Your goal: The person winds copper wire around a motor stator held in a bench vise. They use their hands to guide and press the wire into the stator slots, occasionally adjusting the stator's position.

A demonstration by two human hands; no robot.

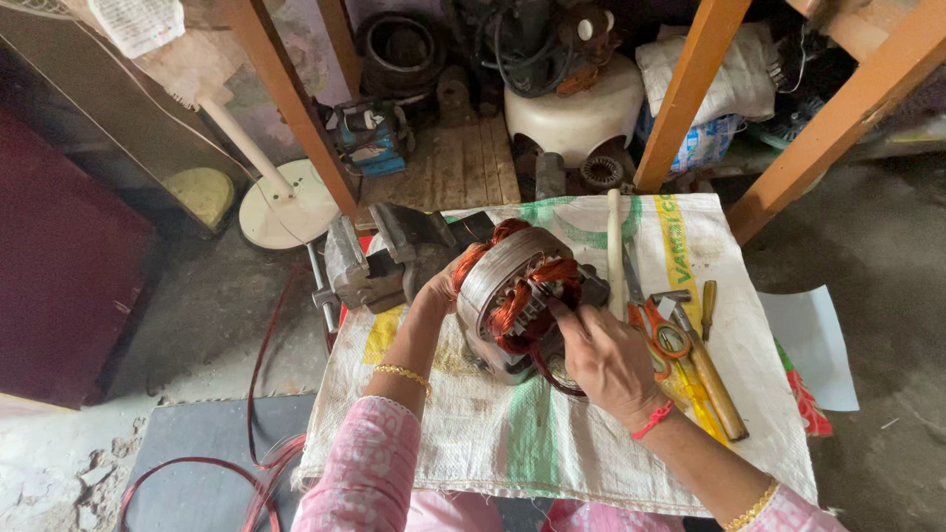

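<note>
A round motor stator [507, 271] with copper-coloured wire windings lies on a white woven sack [591, 433]. My left hand [439, 289] grips its left side and steadies it. On the right side, the fingers of my right hand [601, 355] press into the copper windings. Both sleeves are pink, with gold bangles at the wrists and a red thread on the right wrist.
A metal bench vise [370, 261] sits at the sack's left corner. Orange-handled scissors [655, 325], a hammer [705, 365], a screwdriver [708, 307] and a white stick [615, 246] lie right of the stator. Wooden posts [690, 99], motor parts and a fan base [286, 205] stand behind. Red wire [261, 433] trails on the floor.
</note>
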